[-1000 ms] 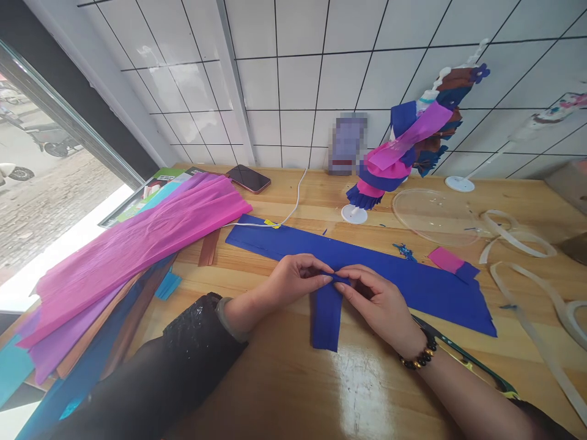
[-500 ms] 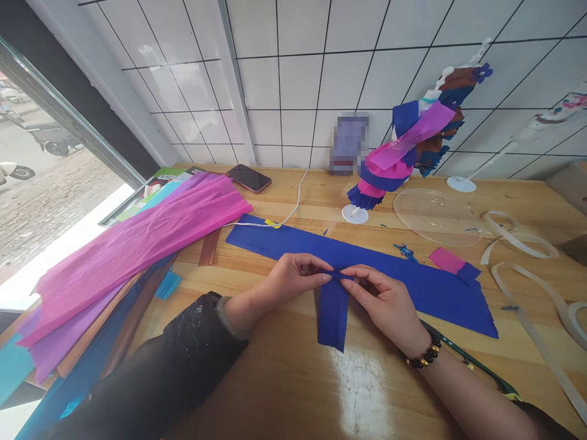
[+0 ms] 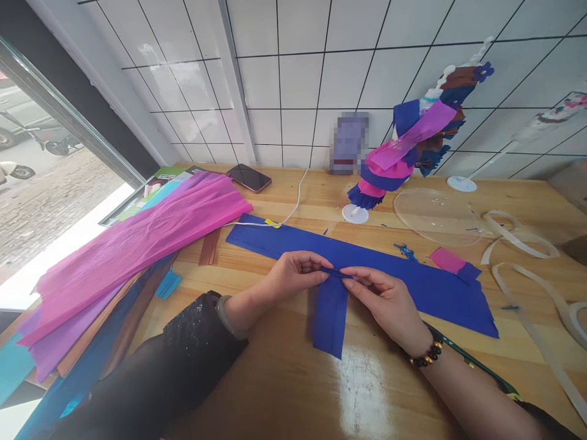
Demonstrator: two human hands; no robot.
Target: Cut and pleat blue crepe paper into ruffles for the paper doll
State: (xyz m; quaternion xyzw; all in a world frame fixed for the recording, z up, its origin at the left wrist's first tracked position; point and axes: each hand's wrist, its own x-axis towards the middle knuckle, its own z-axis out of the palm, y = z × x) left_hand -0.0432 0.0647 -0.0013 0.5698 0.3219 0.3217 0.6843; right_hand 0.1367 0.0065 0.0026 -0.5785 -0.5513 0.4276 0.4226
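Note:
Between both hands is a narrow strip of dark blue crepe paper (image 3: 330, 318), its lower end hanging toward me. My left hand (image 3: 300, 272) pinches the top edge at its left corner, thumb against fingertips. On the right corner, my right hand (image 3: 378, 296) pinches the same edge, which looks folded or rolled over between the fingers. Behind the hands a long sheet of blue crepe paper (image 3: 426, 287) lies flat across the table. The fingertips partly cover the fold.
Pink crepe paper (image 3: 147, 232) tops a layered stack at left. Behind lie a phone (image 3: 250, 178) and a white cable (image 3: 299, 198). A paper-wrapped decoration (image 3: 389, 159) stands on a white base. White ribbon (image 3: 545, 330) curls at right. A dark green tool (image 3: 477, 360) lies partly under my right forearm.
The hanging end of the blue strip has swung slightly left and toward me. Both hands keep their pinch, and my left fingers have shifted a little left.

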